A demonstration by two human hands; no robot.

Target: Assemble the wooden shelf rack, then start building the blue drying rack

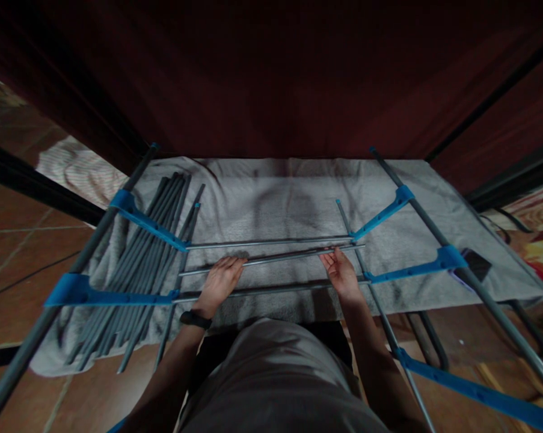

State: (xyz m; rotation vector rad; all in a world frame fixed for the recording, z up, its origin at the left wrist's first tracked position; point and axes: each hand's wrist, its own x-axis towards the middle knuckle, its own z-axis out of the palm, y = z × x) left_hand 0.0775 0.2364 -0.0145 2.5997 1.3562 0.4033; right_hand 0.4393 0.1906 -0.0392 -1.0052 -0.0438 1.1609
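A loose grey metal tube (289, 257) lies at a slight slant in front of me, its right end farther away. My left hand (223, 279) is closed over it near its left end, with a dark band on the wrist. Toward its right end, my right hand (341, 270) holds the tube between thumb and fingers. Two crossbars run beside it, the far crossbar (271, 242) and the near crossbar (293, 288). They span between side frames of grey tubes joined by blue plastic brackets, including a left bracket (151, 224) and a right bracket (382, 213).
A pile of grey tubes (149, 258) lies on the left of a grey cloth (275, 198). A phone (477, 264) rests at the right, beside a long frame tube (447, 240). Behind stands a dark red fabric wall (271, 90). Tiled floor (23, 252) shows at the left.
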